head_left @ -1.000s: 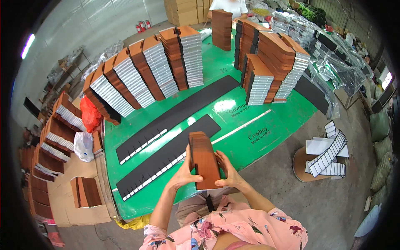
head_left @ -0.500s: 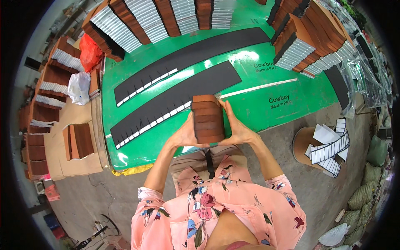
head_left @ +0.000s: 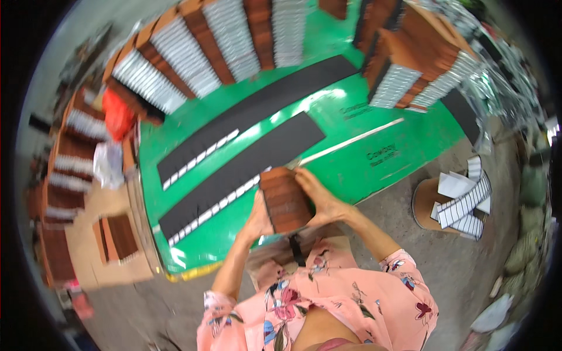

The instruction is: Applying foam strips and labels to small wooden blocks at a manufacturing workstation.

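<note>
A thick stack of brown wood-coloured pieces (head_left: 287,200) is held upright between my two hands above the table's near edge. My left hand (head_left: 257,217) presses against its left side. My right hand (head_left: 322,203) is closed along the right side, thumb and fingers spread over the corner. Just beyond lies a long black curved strip (head_left: 257,172) with a row of white patches along its near-left edge. A second black strip (head_left: 263,93) of the same kind lies farther back.
Tall brown stacks with silvery edges (head_left: 205,50) line the green table's (head_left: 363,169) far side, and another group (head_left: 410,64) stands at the far right. At left are a red bag (head_left: 117,114), a white bag (head_left: 108,165) and a small brown stack (head_left: 117,238). A round bin (head_left: 427,205) holds white striped strips.
The view has shifted, so the table appears lower and tilted. My hands still grip the brown stack, which now appears slightly turned and lower in view.
</note>
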The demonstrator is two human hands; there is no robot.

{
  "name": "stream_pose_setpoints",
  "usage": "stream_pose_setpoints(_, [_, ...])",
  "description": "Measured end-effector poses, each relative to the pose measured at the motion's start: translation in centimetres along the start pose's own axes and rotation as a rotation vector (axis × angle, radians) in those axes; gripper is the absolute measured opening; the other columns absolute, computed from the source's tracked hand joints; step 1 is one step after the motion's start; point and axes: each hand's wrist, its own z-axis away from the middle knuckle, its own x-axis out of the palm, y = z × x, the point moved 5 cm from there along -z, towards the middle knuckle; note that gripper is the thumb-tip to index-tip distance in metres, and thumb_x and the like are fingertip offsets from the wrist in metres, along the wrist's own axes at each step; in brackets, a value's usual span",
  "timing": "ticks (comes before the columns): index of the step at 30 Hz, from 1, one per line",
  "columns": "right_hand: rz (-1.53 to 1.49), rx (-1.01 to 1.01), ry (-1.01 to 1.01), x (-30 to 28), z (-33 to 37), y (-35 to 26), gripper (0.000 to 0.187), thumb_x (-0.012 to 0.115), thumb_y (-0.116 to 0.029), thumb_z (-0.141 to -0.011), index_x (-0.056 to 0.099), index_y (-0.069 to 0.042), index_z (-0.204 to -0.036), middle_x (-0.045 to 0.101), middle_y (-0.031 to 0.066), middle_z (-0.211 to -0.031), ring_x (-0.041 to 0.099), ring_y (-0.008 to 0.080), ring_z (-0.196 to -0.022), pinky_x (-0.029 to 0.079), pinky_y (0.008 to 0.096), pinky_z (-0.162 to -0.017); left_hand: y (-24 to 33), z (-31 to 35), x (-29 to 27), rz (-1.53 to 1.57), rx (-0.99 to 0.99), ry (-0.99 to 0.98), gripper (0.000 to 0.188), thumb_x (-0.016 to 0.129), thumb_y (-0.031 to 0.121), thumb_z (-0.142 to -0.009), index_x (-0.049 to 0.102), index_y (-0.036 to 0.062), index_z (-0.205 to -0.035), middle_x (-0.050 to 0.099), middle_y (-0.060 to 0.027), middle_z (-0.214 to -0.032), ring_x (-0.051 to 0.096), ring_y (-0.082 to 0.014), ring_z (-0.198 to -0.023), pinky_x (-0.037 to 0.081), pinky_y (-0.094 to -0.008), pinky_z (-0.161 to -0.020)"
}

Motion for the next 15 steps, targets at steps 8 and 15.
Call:
stream_pose_setpoints(8, [-0.479, 0.328, 0.086, -3.9, 2.2, -2.6, 0.117, 0.077, -0.042, -0.064, 0.005, 0.003, -0.145, 0.016, 0.0260, -0.147, 0.016, 0.0370, -0.138, 0.017, 0.0416, -0.113, 6.6, -0.2, 2.8, 0.279, 0.040, 0.114, 0.094, 0.086, 0.039, -0.053, 0.041, -0.0004, -0.126, 0.054, -0.0121, -0.115, 0.054, -0.0236, -0.108, 0.043, -0.0366, -0.092])
stream_pose_setpoints(15, [-0.476, 0.351, 0.280, -9.7, 4.7, -3.8, 0.108, 0.073, -0.042, -0.071, 0.008, 0.003, -0.145, 0.017, 0.0242, -0.148, 0.020, 0.0342, -0.138, 0.018, 0.0407, -0.112, 12.6, -6.7, 5.9, 0.321, 0.062, -0.030, 0.099, 0.079, 0.038, -0.060, 0.029, 0.0030, -0.138, 0.054, -0.0114, -0.114, 0.054, -0.0214, -0.104, 0.044, -0.0317, -0.080])
